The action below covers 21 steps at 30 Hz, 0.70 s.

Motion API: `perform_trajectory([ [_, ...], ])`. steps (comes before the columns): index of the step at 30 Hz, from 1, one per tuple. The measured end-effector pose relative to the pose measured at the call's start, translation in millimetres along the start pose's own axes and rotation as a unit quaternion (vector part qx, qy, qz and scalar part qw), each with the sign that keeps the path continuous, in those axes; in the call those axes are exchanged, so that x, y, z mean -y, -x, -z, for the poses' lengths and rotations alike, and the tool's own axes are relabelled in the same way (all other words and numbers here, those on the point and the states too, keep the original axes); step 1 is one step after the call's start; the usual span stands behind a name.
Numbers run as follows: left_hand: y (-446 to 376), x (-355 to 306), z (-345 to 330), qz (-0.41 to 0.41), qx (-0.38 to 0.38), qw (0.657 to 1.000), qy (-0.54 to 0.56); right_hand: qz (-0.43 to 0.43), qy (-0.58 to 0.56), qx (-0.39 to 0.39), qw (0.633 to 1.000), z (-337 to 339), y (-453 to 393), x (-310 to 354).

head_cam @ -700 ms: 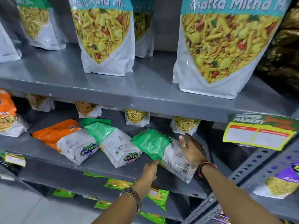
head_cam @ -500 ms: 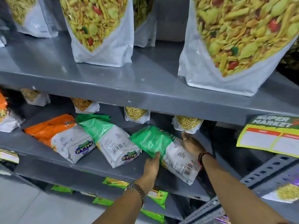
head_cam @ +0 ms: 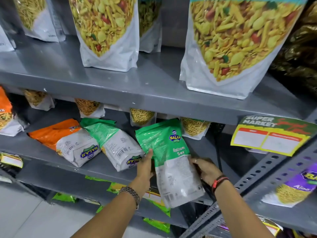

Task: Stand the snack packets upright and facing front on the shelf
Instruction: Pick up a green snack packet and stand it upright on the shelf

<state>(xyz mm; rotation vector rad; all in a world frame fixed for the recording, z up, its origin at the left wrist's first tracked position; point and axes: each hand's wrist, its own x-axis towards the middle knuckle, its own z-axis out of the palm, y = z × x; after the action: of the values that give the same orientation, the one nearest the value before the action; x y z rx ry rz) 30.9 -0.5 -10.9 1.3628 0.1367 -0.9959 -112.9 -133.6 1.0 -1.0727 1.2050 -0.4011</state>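
A green-and-white Ratlami Sev packet (head_cam: 169, 157) is lifted off the middle shelf (head_cam: 96, 166), nearly upright with its printed front toward me. My left hand (head_cam: 145, 167) grips its left edge and my right hand (head_cam: 205, 170) holds its right side. Two more packets lie flat on their fronts on the same shelf: a green one (head_cam: 116, 143) just left of my hands and an orange one (head_cam: 68, 140) further left. Small sev packets (head_cam: 141, 115) stand upright at the back of that shelf.
Large Khatta Mitha pouches (head_cam: 235, 42) (head_cam: 106, 30) stand on the upper shelf, whose edge overhangs the held packet. A yellow supermarket price tag (head_cam: 271, 134) hangs at right, with a perforated grey upright (head_cam: 267, 170) and a purple packet (head_cam: 298, 184) beside it. Green packets (head_cam: 157, 224) lie on lower shelves.
The right-hand green packet was lying flat on the shelf; both hands have lifted it and turned it over so its front faces me. The camera has moved closer.
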Motion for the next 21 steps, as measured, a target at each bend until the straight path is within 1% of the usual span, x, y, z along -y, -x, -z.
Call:
perform_trajectory([
  [3, 6.8, -14.0, 4.8, -0.024, 0.026, 0.999, -0.022, -0.006, -0.058, 0.039, 0.998, 0.4, 14.8, 4.2],
  [6, 23.7, -41.8, 3.8, -0.058, 0.059, 0.995, -0.048, 0.036, -0.087, 0.06, 0.994, 1.6, 29.8, 17.8],
  [9, 36.5, -68.3, 0.1, -0.102, 0.101, 0.988, -0.057, 0.085, -0.134, 0.05, 0.986, -1.0, 43.0, 32.6],
  [11, 41.5, -81.8, -1.1, -0.137, 0.118, 0.981, -0.076, 0.106, -0.168, 0.021, 0.98, -4.1, 44.6, 37.5],
  [12, 43.4, -86.0, -0.9, -0.152, 0.12, 0.977, -0.087, 0.115, -0.181, 0.001, 0.977, -6.6, 44.3, 37.1],
  [14, 41.3, -85.4, 0.1, -0.154, 0.124, 0.974, -0.111, 0.137, -0.196, -0.045, 0.97, -9.8, 39.5, 27.0],
  [16, 43.4, -78.9, 1.3, -0.156, 0.105, 0.972, -0.139, 0.161, -0.17, -0.079, 0.969, -12.7, 34.5, 9.4],
  [17, 45.3, -74.4, 3.3, -0.152, 0.09, 0.972, -0.157, 0.162, -0.156, -0.084, 0.971, -13.9, 32.1, -0.4],
  [19, 48.8, -66.5, 7.5, -0.148, 0.062, 0.969, -0.187, 0.158, -0.154, -0.068, 0.973, -16.2, 32.0, -10.6],
  [21, 52.1, -60.2, 12.0, -0.161, 0.061, 0.965, -0.197, 0.159, -0.164, -0.049, 0.972, -19.9, 32.8, -10.9],
])
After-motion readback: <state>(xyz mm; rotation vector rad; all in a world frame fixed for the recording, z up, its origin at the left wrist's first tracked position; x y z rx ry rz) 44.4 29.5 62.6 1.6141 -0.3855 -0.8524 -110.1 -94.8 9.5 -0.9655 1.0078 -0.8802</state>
